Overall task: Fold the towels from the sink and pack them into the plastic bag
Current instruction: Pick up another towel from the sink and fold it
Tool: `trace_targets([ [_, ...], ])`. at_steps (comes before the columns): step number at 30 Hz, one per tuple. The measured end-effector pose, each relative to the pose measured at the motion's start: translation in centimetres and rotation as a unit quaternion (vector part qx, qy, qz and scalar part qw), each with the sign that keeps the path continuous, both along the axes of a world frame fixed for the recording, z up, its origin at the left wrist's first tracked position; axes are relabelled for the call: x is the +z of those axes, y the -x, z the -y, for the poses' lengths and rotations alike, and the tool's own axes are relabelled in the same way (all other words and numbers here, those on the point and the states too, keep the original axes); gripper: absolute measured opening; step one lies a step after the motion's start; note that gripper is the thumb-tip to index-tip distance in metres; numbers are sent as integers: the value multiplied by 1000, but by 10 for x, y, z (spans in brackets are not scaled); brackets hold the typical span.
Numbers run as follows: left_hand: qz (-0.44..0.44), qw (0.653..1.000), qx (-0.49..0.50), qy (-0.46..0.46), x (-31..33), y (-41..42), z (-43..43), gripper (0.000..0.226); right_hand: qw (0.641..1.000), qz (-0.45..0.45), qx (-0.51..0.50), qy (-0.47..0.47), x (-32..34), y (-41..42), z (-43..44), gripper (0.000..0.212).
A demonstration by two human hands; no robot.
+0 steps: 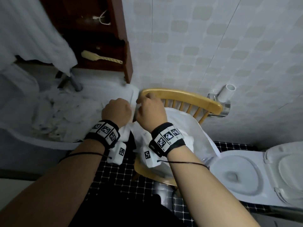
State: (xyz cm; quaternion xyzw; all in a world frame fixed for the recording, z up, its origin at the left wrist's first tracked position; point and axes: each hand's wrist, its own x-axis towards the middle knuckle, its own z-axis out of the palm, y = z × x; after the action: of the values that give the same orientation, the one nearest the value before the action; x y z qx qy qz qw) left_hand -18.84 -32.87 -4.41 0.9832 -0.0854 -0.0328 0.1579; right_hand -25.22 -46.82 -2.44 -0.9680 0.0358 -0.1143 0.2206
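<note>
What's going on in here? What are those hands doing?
A person is folding a white towel, held by the left grip and right grip close together over a wooden chair. A plastic bag sits open on the chair with white towels inside. More crumpled towels wait in the sink on the left.

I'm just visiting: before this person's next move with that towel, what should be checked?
1. Grip: ok. The left hand and right hand both hold the towel, fingers curled.
2. Fold finished: cannot tell; the hands hide most of it.
3. Bag ready: ok. The plastic bag sits open on the chair, with packed towels inside.
4. Supply: ok. Piled towels still lie in the sink.
5. Nearby hazard: not ok. The toilet beside the chair has its lid up; a dropped towel might land there.
</note>
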Motion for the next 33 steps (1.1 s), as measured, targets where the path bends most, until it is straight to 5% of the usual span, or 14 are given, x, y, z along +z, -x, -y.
trace_targets([
  [12,-256,964,20,-66,-88,-76,-202,26,955,-279,102,-18,-52,-99,-177,39],
  [17,-275,960,45,-30,-126,-123,-266,60,917,-392,77,-2,-105,-147,-230,61],
  [23,-305,951,53,17,-149,-170,-305,96,919,-391,57,11,-152,-171,-274,91],
  [27,-313,939,72,125,-173,-189,-319,107,933,-358,44,4,-174,-186,-294,98],
  [33,-238,949,128,165,-178,-221,-325,88,905,-419,53,-42,-195,-198,-303,86],
])
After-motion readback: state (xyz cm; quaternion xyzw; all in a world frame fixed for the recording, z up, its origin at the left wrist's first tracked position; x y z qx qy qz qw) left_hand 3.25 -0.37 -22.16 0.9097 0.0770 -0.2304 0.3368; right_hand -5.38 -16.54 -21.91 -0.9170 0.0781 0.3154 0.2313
